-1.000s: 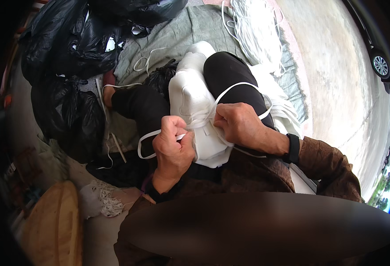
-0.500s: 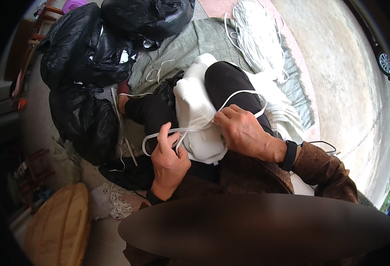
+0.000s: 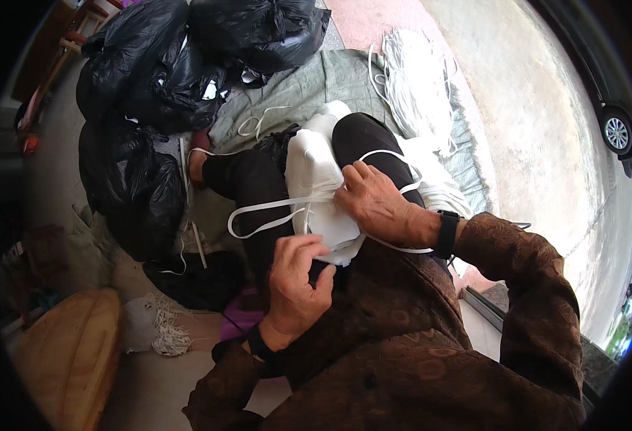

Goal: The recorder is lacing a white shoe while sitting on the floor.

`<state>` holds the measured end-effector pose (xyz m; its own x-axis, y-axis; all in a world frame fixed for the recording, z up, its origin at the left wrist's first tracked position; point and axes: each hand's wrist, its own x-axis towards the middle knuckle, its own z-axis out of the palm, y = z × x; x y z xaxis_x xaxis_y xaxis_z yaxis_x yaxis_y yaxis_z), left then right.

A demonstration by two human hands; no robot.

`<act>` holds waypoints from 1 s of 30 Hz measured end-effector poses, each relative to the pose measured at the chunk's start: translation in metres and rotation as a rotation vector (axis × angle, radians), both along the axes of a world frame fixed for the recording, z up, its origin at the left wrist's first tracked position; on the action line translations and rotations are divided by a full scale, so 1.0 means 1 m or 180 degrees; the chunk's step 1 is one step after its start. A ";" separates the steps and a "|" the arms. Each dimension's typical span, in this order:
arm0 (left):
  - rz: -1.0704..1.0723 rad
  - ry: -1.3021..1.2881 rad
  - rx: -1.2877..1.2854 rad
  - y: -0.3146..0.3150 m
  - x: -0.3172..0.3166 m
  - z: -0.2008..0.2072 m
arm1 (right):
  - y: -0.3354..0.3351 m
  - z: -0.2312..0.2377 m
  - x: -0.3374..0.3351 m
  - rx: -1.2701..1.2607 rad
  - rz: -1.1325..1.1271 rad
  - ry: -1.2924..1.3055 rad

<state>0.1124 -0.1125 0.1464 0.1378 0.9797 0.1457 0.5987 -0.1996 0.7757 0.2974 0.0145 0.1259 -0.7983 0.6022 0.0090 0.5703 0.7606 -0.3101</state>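
Note:
Between my black-trousered knees lies a stacked bundle of smooth white soft pieces [image 3: 312, 161]. A flat white strap [image 3: 266, 205] runs across it, with a loop sticking out to the left over my leg. My right hand [image 3: 377, 197] pinches this strap at the bundle's right side, and another loop of it arches above and behind the fingers. My left hand [image 3: 298, 284] is beside the bundle's near end, its fingers half bent and thumb apart, with nothing visible in them. Part of the strap under my right fingers is hidden.
Several full black plastic bags [image 3: 133, 187] stand at the left and far left. A heap of white straps [image 3: 416, 86] lies on a grey-green cloth [image 3: 323, 79] at the far right. A round wooden board [image 3: 72, 359] and white scraps [image 3: 171, 327] are at lower left.
My left hand has come off the strap loop and moved down and right toward the bundle's near end. My right hand keeps its pinch, shifted slightly left.

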 end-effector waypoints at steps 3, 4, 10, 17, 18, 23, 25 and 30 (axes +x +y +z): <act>0.0313 -0.1682 -0.2704 -0.024 0.009 -0.002 | -0.023 0.040 -0.008 -0.0164 0.0108 0.0912; 0.0756 -0.3204 -0.3330 -0.027 0.013 -0.006 | -0.034 0.048 -0.008 -0.0531 0.0165 0.1532; 0.1811 -0.5905 -0.3694 -0.013 0.041 -0.036 | -0.030 0.012 0.010 -0.0542 -0.0746 0.0945; 0.1810 -0.7094 -0.3263 -0.014 0.037 -0.053 | -0.014 -0.023 -0.004 -0.0237 -0.0508 0.0741; 0.1817 -0.6961 -0.3293 -0.015 0.035 -0.053 | -0.014 -0.021 -0.008 -0.0710 -0.0483 0.0991; 0.2705 -0.6148 -0.3760 -0.013 0.028 -0.052 | -0.014 -0.023 -0.015 -0.2341 -0.1296 0.1380; 0.1833 -0.6969 -0.3620 -0.015 0.024 -0.056 | -0.014 -0.030 -0.014 -0.1733 -0.0911 0.1727; 0.0966 -0.7135 -0.3504 -0.023 0.020 -0.073 | -0.016 -0.038 -0.019 -0.3189 -0.2040 0.2309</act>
<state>0.1320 -0.1350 0.0734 0.4683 0.7303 -0.4973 -0.8835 0.3876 -0.2629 0.2789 -0.0014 0.0876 -0.3870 0.8530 -0.3502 0.2101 -0.2883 -0.9342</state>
